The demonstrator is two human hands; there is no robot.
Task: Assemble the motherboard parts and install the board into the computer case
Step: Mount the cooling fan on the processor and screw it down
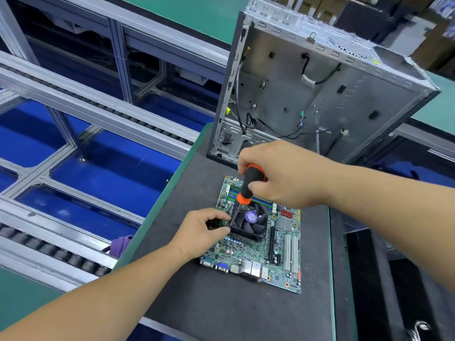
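Observation:
A green motherboard (280, 264) lies flat on a dark mat (221, 303). A black CPU cooler fan (251, 221) with a purple centre label sits on the board's upper middle. My right hand (283, 175) grips a screwdriver (250, 184) with a black and orange handle, held nearly upright, its shaft going down at the fan's left corner. My left hand (203, 230) rests on the board's left edge, fingers pinched at the screwdriver's shaft beside the fan. The tip is hidden. An open grey computer case (320, 94) stands behind the board.
Loose black cables (270, 129) hang inside the case. A roller conveyor with aluminium rails (86, 109) runs along the left over blue floor. A purple cloth (120, 244) lies by the table's left edge. A black panel (384, 279) lies at the right.

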